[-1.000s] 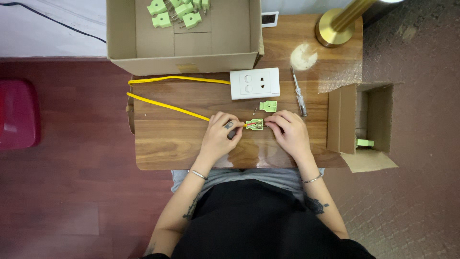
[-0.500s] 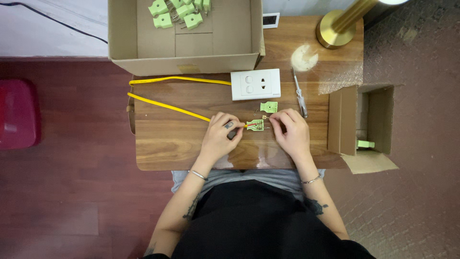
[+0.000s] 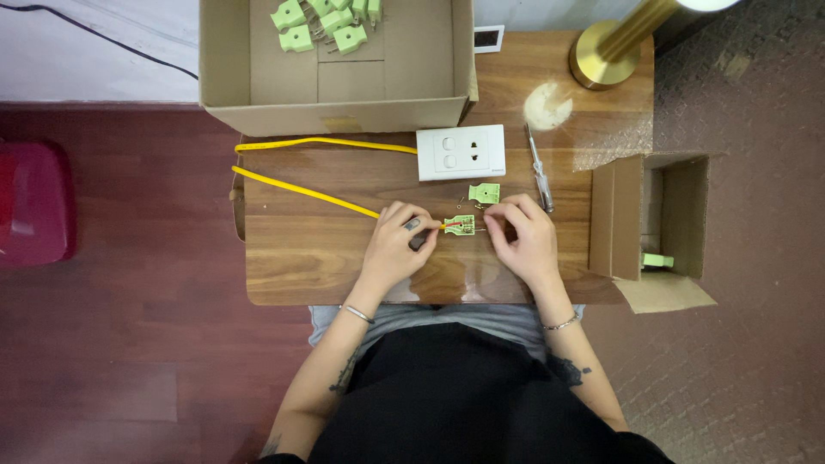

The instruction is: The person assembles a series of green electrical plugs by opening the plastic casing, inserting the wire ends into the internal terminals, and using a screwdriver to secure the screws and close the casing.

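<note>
An open green plug half [image 3: 461, 225] lies on the wooden table [image 3: 301, 258] between my hands, with red wiring showing inside it. My left hand [image 3: 397, 243] pinches the end of the yellow cable [image 3: 301, 191] where it enters the plug. My right hand [image 3: 520, 232] touches the plug's right side with its fingertips closed on it. The other green plug cover [image 3: 485, 193] lies just above, beside a few tiny screws.
A white wall socket plate [image 3: 461, 152] and a screwdriver [image 3: 540, 172] lie behind my hands. A large cardboard box [image 3: 344, 82] holds several green plugs [image 3: 331, 15]. A small box [image 3: 662, 223] stands at the right, a brass lamp base [image 3: 601, 64] at the back. A red stool [image 3: 34, 202] sits left.
Both hands stay on the plug with only small finger shifts; my right fingers have closed in slightly on its right end.
</note>
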